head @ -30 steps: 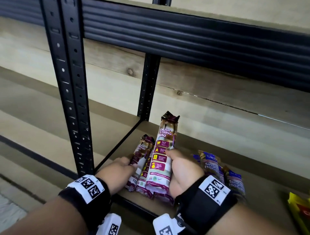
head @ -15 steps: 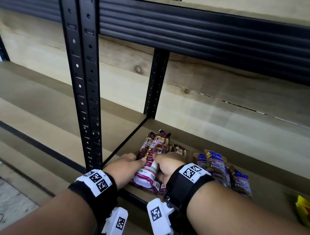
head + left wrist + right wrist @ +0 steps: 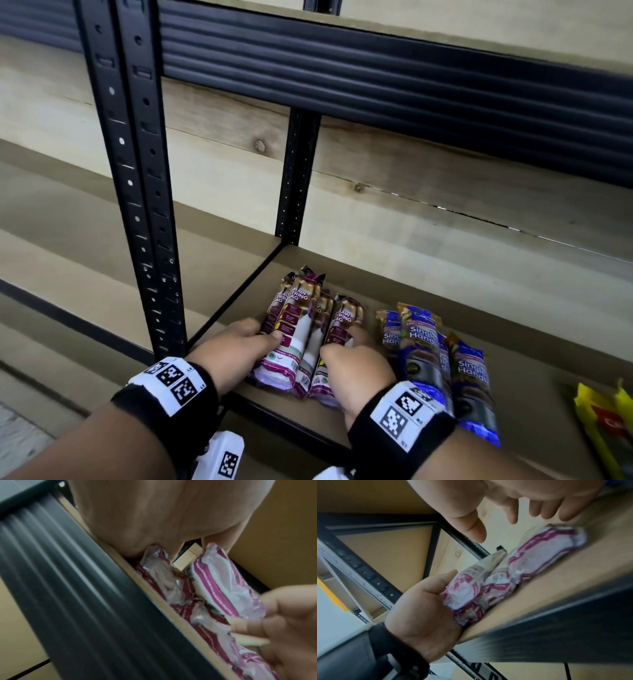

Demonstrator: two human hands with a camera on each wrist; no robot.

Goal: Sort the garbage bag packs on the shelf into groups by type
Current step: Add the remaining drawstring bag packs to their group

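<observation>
Several purple draw string bag packs (image 3: 301,329) lie side by side in the left corner of the shelf board (image 3: 428,284). My left hand (image 3: 263,334) grips the leftmost stacked packs from the side, thumb on top; the right wrist view shows its palm against their near ends (image 3: 462,592). My right hand (image 3: 342,346) hovers with fingers spread over the rightmost purple pack (image 3: 342,322), holding nothing (image 3: 513,513). Blue single-handle packs (image 3: 424,346) lie just right of that hand.
A yellow pack (image 3: 603,421) lies at the far right of the shelf. A black upright post (image 3: 137,205) stands left of my left hand, a rear post (image 3: 296,178) behind the packs, and a black beam (image 3: 376,78) overhead.
The purple pack that stood raised in my right hand now lies on the group. My right hand has let go and shifted right; my left hand stays on the left packs.
</observation>
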